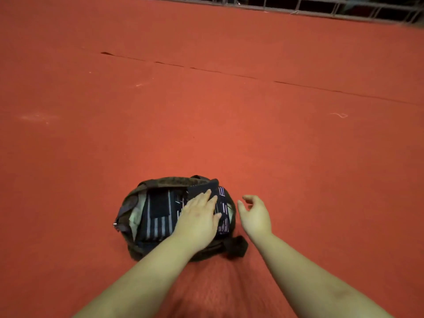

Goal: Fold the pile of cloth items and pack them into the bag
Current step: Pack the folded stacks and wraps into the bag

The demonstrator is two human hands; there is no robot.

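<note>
The red floor filled nearly the whole view, with a long thin seam running from upper left down toward the right. A metal railing ran along the far edge at the top.

The bag, dark and rounded, sat on the floor low in the middle of the view, close to the person. Its mouth faced up and gaped open, with its long axis running roughly left to right. A short dark strap stuck out at its near right corner, and a small metal fitting showed at its left edge.

Folded cloths lay packed inside the bag, mostly dark blue with pale stripes. The stripes ran from near to far. A pale greenish piece showed at the left side of the opening.

The left hand lay flat on top of the cloths, toward the right half of the bag, its fingers straight, close together and pointing away, pressing down. The cloths lay under it and to its left.

The right hand was just to the right of the bag, apart from it, with fingers loosely curled and spread, holding nothing. Whether it touched the floor could not be told.
</note>
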